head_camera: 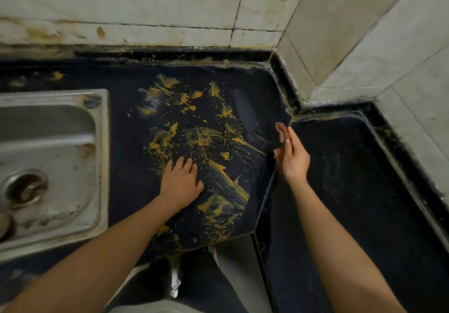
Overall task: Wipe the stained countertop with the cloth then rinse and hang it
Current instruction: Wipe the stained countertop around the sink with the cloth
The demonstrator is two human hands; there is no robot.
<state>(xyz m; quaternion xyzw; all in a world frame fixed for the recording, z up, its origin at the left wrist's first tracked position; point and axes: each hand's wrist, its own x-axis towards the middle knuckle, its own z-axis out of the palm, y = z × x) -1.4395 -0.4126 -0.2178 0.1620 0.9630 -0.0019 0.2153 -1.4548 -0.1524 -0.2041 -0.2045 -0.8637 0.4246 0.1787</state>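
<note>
- the cloth is not in view anywhere, so i cannot tell which way it lies from either hand. the relation left to judge from is hand to stain.
- the stain [201, 140] is a yellow-orange splatter on the dark tabletop [126, 142], between the sink [103, 167] on the left and the seam where the tabletop turns the corner on the right.
- its long axis runs from the tiled wall [145, 1] at the back toward the near edge by the person's body.
- the far part is loose blots and fine specks. the near part is dragged into streaks slanting down to the right.
- the left hand [181, 186] is nearer: it rests palm down on the stain's near-left part, with the splatter lying ahead and to the right of it.
- its fingers [181, 164] are straight, a little spread, and hold nothing.
- the right hand [292, 157] is turned edge-on at the stain's right border, over the corner seam. whether it touches the surface i cannot tell.
- its fingers [288, 137] are straight and close together, also holding nothing.
- judgement: wiping has not started in earnest, since most of the splatter is unwiped. the next move calls for fetching the cloth first.
- the sink, with its drain [24, 188], sits just left of the stain, handy for the rinse.
</note>
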